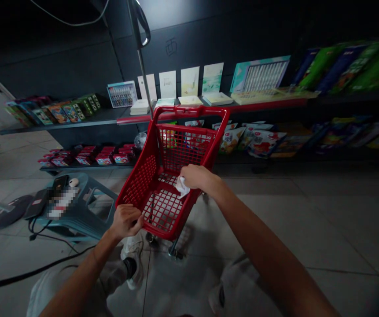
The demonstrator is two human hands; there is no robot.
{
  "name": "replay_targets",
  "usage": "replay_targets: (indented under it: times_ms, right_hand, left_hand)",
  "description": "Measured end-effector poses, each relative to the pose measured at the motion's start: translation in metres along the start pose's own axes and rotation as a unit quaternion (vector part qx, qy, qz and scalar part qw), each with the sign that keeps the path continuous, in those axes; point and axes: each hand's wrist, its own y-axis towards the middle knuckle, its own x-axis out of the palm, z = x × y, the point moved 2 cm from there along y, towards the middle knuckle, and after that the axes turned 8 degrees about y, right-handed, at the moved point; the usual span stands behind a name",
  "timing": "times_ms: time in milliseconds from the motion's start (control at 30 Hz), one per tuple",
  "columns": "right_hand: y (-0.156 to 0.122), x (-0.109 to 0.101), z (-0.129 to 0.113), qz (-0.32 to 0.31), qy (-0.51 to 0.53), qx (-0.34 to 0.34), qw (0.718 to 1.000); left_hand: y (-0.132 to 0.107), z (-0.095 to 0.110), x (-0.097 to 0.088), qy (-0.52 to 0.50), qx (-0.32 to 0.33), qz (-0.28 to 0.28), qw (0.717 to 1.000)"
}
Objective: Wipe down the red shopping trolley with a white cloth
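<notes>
Gripping a red cart (pixel 142 176) — left hand (pixel 127 220) curled over its rim, right hand (pixel 195 176) closed on white cloth (pixel 183 187)

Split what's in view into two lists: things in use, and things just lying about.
In use:
- red shopping cart, left hand at its rim
- white cloth or tissue, in the grip of the right hand

Lying about:
- blue-grey plastic stool
- shelved snack bags
- upright white booklets
</notes>
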Motion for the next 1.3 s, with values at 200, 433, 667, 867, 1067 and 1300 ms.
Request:
replay_targets:
  times_ms: [200, 433, 667, 867, 1067, 1300]
  right_hand:
    - [-0.004, -0.025, 0.055, 0.207, 0.028, 0.025, 0.978]
    - [-0.012, -0.020, 0.050, 0.258, -0.037, -0.036, 0.965]
    - [-0.012, -0.007, 0.020, 0.242, -0.062, -0.065, 0.966]
    - [-0.006, 0.009, 0.017, 0.250, -0.059, -0.074, 0.964]
    - [-0.009, 0.021, 0.032, 0.314, -0.036, -0.086, 0.945]
    - [-0.024, 0.024, 0.048, 0.341, -0.019, -0.079, 0.937]
  left_hand:
    - [-0.015, -0.020, -0.012, 0.008, -0.066, 0.042, 0.997]
    - [-0.038, -0.040, -0.016, 0.074, -0.222, 0.094, 0.968]
    - [-0.010, 0.023, -0.006, 0.073, -0.160, 0.051, 0.983]
    - [0.015, 0.059, 0.019, 0.143, -0.103, -0.028, 0.984]
    - [0.018, 0.037, 0.029, 0.132, -0.098, -0.020, 0.986]
    - [0.022, 0.004, 0.040, 0.088, -0.081, -0.033, 0.992]
